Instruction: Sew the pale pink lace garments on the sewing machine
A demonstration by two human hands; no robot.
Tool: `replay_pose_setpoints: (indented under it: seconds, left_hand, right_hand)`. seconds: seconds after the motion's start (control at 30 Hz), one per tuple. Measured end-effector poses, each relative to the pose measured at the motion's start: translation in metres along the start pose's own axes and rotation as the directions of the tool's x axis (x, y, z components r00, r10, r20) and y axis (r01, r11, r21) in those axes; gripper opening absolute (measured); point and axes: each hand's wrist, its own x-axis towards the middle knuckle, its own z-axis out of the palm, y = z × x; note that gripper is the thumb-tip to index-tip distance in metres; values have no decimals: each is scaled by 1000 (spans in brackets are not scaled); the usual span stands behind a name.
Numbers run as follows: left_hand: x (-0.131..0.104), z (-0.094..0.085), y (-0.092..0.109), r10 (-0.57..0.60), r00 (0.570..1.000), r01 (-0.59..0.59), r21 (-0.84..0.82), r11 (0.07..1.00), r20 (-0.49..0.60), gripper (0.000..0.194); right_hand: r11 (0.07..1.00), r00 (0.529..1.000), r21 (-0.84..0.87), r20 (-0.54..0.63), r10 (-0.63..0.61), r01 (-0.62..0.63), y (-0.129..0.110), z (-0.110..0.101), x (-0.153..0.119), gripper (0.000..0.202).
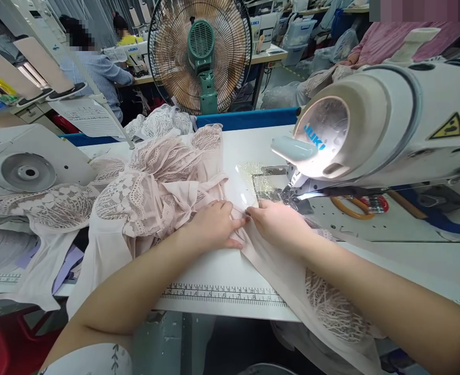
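Lace garment (292,276) | under right hand (278,226) | sewing machine (370,114) marked "JUKI"

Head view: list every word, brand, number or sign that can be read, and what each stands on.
"JUKI": near sewing machine
"JUKI": machine behind the fan
"6", "8": ruler strip; its other numbers are too small to read surely
Wordless yellow warning triangle: near sewing machine
Too small to read: print on the hanging paper

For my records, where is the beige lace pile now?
In the head view, the beige lace pile lies left of centre, on the white table beside the left hand.
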Motion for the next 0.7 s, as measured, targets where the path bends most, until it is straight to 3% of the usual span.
replay_pose_setpoints:
  seconds: [0.33,0.43,0.53,0.6,0.7]
  left_hand:
    - [1,-3,2,-29,999,29,13,999,45,65]
    - [1,-2,4,-51,998,50,24,998,23,64]
    - [1,-1,8,-40,996,46,66,997,-84,63]
    - [1,-1,11,-12,995,17,47,999,-102,63]
    - [0,-4,13,-23,999,23,-25,999,-25,66]
  right_hand:
    - [998,997,15,32,63,-64,14,0,-22,26]
    - [949,986,295,-85,145,-114,18,3,-28,18]
    - [807,978,578,-64,197,-124,15,9,-29,19]
    - [801,980,588,-67,186,-112,9,13,-26,21]
    - [884,979,460,-130,157,-80,1,14,-20,21]
